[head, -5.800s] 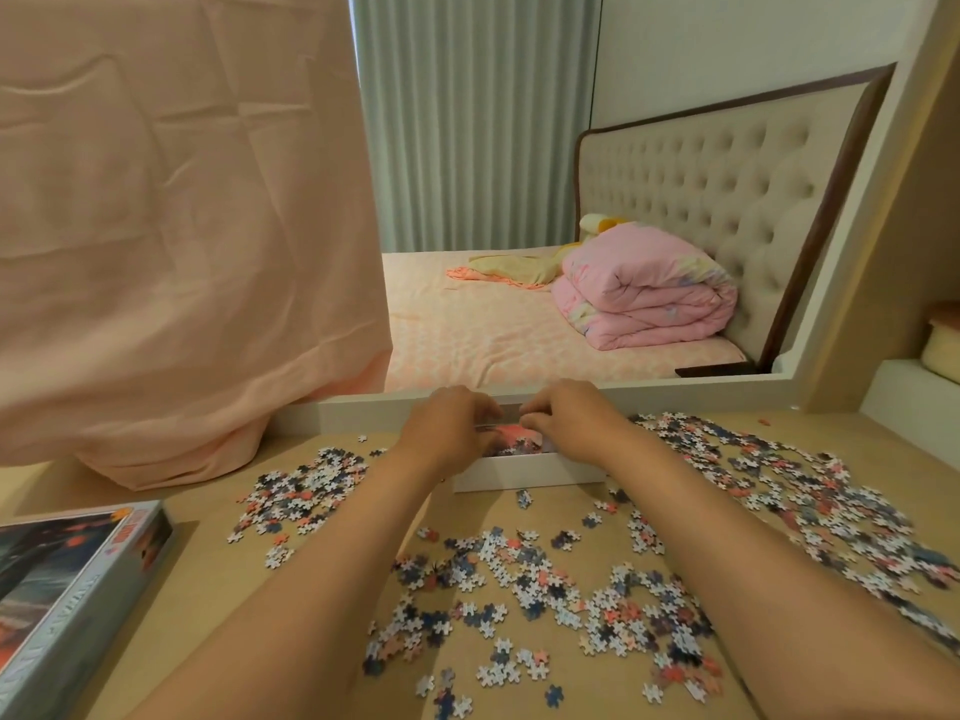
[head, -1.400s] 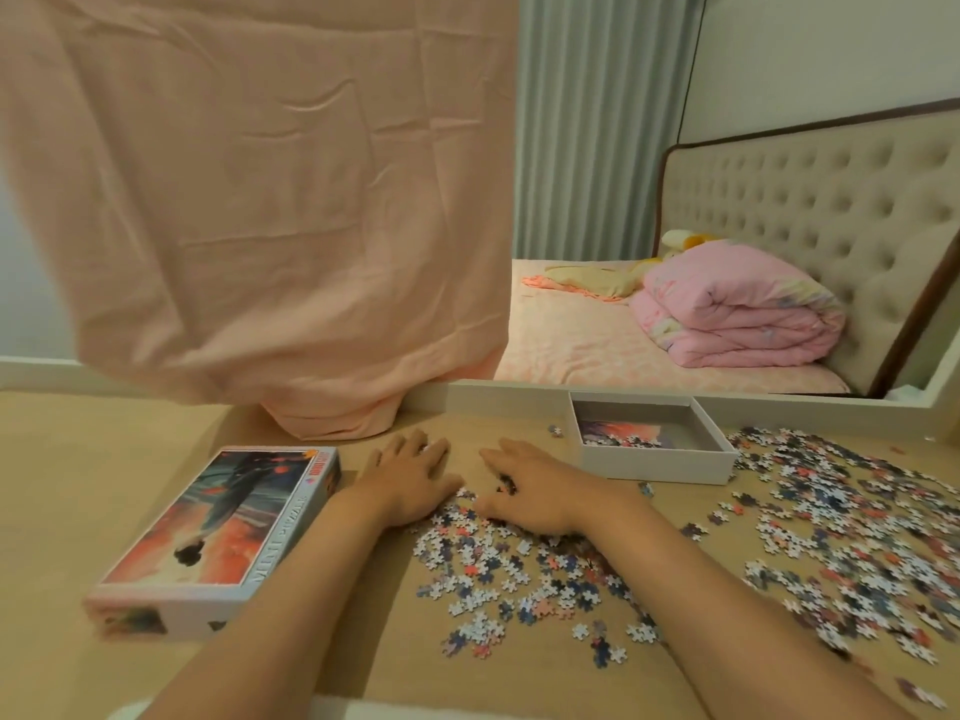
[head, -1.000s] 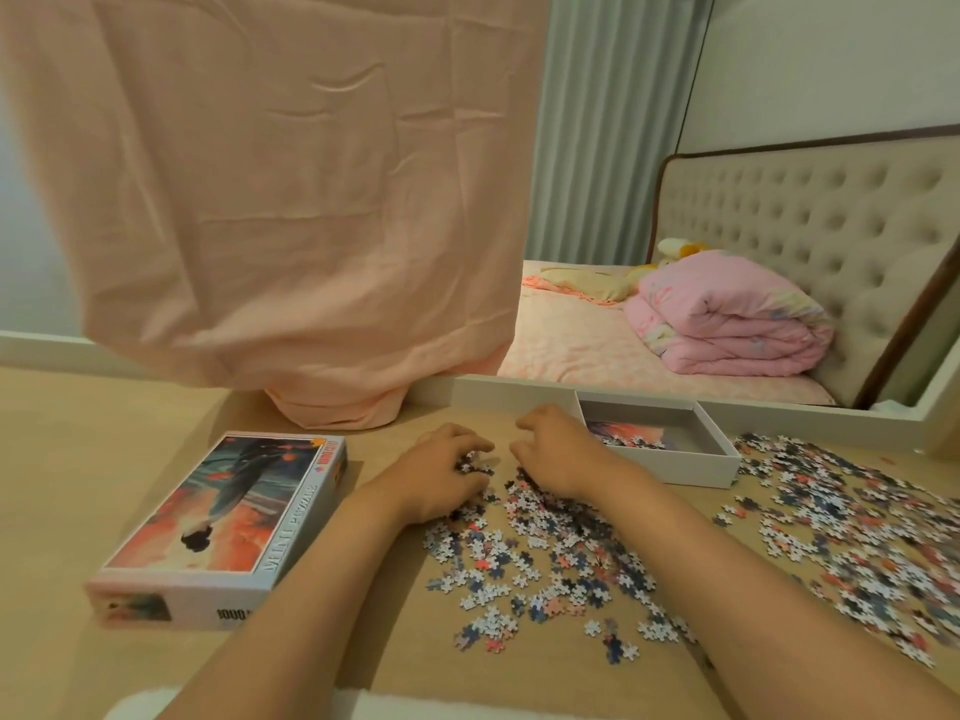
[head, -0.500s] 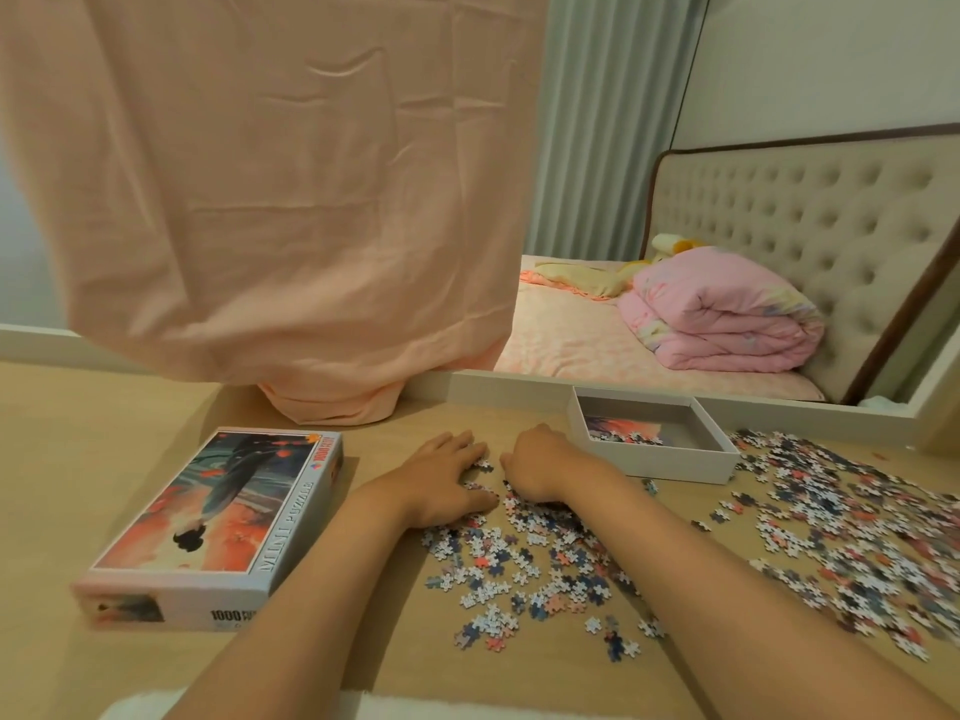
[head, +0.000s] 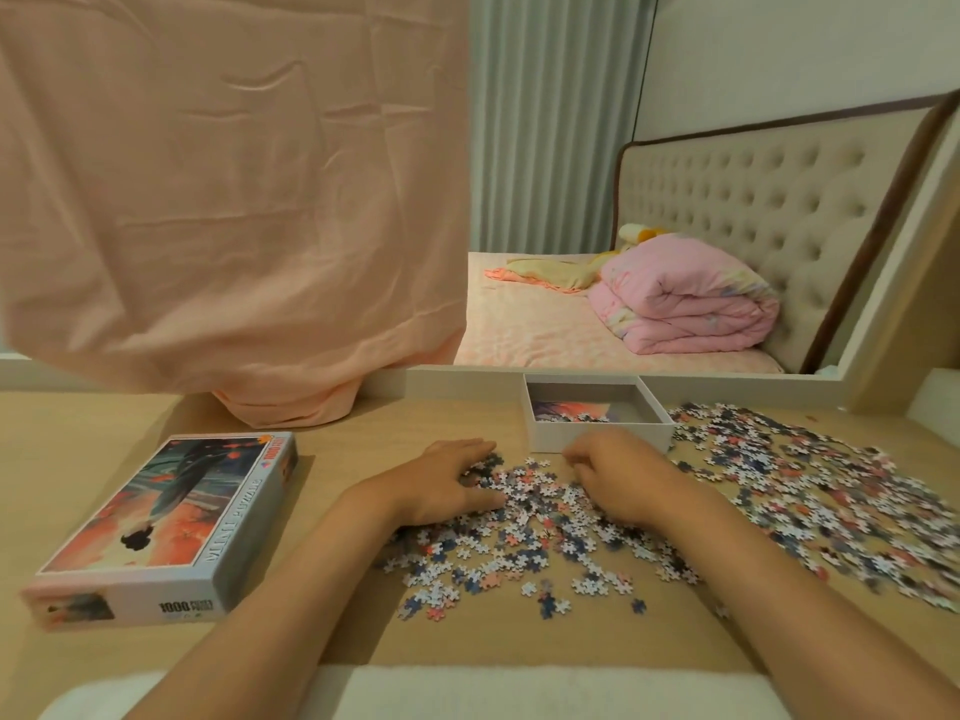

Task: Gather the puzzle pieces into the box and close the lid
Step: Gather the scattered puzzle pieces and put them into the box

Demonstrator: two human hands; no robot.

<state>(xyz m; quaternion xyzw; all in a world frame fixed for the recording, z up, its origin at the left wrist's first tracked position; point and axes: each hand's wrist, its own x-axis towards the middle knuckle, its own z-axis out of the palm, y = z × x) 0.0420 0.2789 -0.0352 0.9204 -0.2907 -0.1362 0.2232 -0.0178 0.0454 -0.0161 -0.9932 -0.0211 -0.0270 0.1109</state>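
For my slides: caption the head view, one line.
Left hand and right hand rest on loose pieces before the open box; lid lies left.

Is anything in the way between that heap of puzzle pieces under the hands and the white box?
Nothing visible does. The open box stands just beyond the right hand; between it and the puzzle pieces is only its own low near wall. The lid lies off to the left, out of the path.

puzzle pieces (head: 519,543) lie scattered on the table (head: 78,433), middle and right. behind them the white box (head: 545,438) stands open, a few pieces inside. the printed lid (head: 171,511) lies flat at left.
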